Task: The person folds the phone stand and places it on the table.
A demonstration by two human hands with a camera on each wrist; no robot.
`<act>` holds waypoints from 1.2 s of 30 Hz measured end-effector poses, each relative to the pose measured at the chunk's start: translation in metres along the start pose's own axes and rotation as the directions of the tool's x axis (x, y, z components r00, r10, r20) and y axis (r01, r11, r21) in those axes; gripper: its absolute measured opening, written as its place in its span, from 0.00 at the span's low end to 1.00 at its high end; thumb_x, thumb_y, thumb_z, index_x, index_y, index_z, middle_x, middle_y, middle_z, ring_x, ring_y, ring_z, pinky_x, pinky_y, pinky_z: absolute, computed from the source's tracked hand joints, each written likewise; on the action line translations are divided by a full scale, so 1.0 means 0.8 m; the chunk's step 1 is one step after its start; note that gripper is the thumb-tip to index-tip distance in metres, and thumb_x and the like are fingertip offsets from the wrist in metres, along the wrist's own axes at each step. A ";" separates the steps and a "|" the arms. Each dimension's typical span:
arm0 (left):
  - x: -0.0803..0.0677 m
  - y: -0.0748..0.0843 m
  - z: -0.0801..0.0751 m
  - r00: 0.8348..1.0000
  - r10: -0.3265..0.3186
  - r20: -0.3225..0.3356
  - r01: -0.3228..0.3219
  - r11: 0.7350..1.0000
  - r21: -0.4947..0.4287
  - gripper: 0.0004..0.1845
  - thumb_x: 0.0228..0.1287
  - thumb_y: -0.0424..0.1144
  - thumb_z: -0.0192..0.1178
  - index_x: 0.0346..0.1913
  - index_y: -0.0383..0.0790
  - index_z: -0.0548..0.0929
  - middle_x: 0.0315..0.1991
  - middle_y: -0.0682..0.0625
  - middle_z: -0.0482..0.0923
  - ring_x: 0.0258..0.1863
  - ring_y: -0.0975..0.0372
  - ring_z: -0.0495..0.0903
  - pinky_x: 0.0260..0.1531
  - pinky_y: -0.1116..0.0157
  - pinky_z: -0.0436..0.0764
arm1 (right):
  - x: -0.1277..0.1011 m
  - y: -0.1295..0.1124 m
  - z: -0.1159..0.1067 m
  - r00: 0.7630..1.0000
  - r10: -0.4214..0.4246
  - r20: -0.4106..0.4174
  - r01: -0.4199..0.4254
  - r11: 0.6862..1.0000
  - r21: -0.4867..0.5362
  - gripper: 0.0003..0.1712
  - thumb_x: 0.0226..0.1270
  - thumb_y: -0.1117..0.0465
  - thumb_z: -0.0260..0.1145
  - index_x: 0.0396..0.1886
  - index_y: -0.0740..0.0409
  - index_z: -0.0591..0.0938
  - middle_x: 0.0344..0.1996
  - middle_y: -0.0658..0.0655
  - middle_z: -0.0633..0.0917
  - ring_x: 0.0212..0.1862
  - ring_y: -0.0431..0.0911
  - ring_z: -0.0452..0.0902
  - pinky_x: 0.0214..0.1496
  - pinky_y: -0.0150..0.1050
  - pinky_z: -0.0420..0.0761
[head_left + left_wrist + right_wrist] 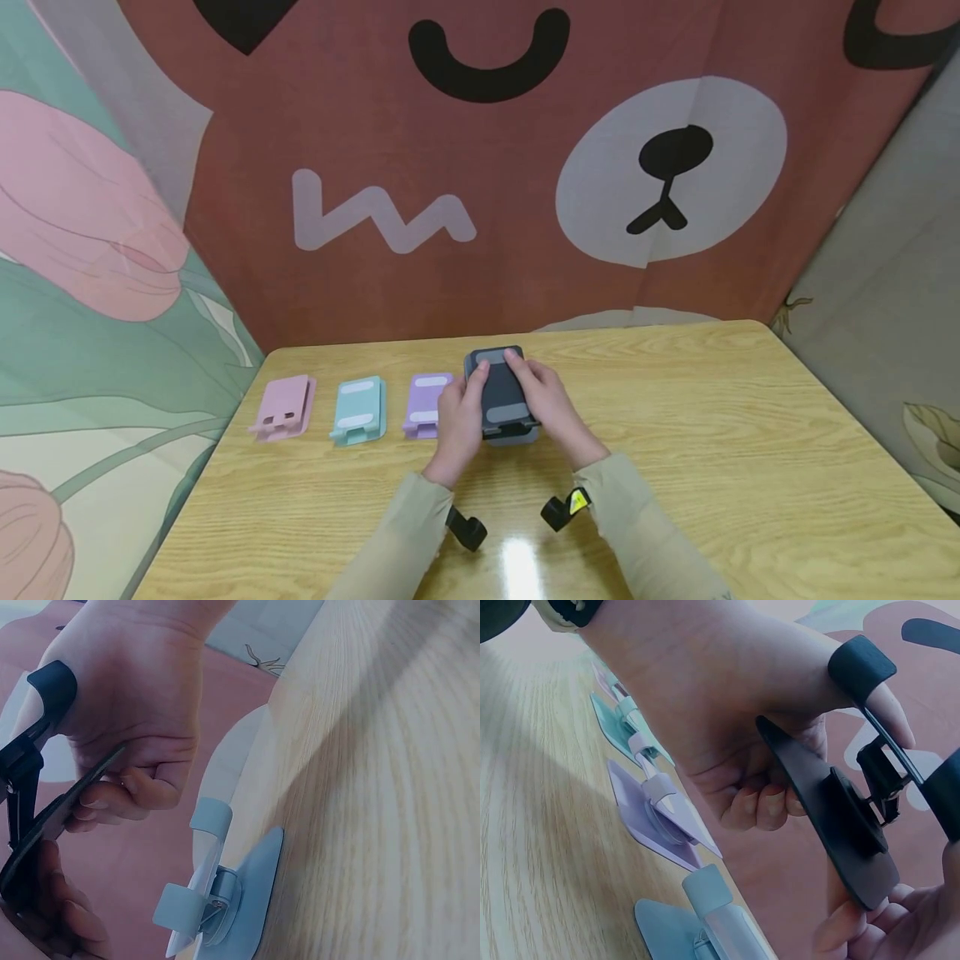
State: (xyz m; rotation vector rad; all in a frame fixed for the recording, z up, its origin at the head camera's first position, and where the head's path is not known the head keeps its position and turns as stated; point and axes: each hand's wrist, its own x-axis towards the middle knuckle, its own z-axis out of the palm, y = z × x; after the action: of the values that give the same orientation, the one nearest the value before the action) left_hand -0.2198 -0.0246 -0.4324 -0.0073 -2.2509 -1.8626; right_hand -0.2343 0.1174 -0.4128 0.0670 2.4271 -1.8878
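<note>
Fingers of both hands curl round the black stand [501, 392], held just above the table [712, 433] at its middle. Left hand [459, 425] grips its left edge, right hand [546, 402] its right edge, with a fingertip up on the far end. So the stand sits squarely between the palms, neither hand nearer. Its long axis runs away from the person, lip end toward them, top end toward the bear cloth [525, 167]. Right below it lies a grey stand [517, 435], flat on the wood. Off to the left sit the purple [426, 404], mint [359, 409] and pink [283, 407] stands in a row, each lying the same way.
</note>
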 end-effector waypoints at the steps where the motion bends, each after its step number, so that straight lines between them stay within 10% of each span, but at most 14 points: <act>1: 0.000 0.000 0.000 1.000 -0.002 0.001 0.002 1.000 -0.001 0.33 0.73 0.67 0.49 0.42 0.38 0.87 0.35 0.48 0.83 0.35 0.57 0.78 0.36 0.59 0.77 | 0.000 0.000 0.000 1.000 0.000 -0.002 0.000 1.000 0.003 0.48 0.68 0.23 0.52 0.59 0.61 0.81 0.48 0.61 0.83 0.47 0.53 0.77 0.53 0.49 0.75; 10: -0.002 -0.001 0.002 1.000 0.007 0.003 -0.007 0.999 -0.042 0.32 0.74 0.66 0.51 0.42 0.38 0.86 0.34 0.47 0.83 0.34 0.57 0.79 0.35 0.60 0.78 | 0.000 0.002 0.001 1.000 0.013 -0.020 -0.013 1.000 0.011 0.49 0.68 0.23 0.53 0.63 0.62 0.79 0.52 0.62 0.83 0.50 0.53 0.77 0.55 0.50 0.74; 36: -0.004 -0.008 0.006 1.000 0.020 0.008 -0.019 0.998 -0.058 0.29 0.77 0.60 0.52 0.42 0.35 0.86 0.32 0.47 0.83 0.32 0.58 0.78 0.32 0.62 0.77 | 0.002 0.012 0.002 0.994 -0.071 -0.083 0.072 0.997 0.013 0.30 0.75 0.37 0.59 0.28 0.60 0.76 0.25 0.55 0.75 0.29 0.48 0.69 0.33 0.40 0.69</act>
State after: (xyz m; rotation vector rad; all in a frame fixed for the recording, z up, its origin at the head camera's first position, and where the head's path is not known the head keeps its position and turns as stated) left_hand -0.2185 -0.0207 -0.4401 -0.0459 -2.1934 -1.9206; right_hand -0.2349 0.1183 -0.4225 0.0611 2.4996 -1.9727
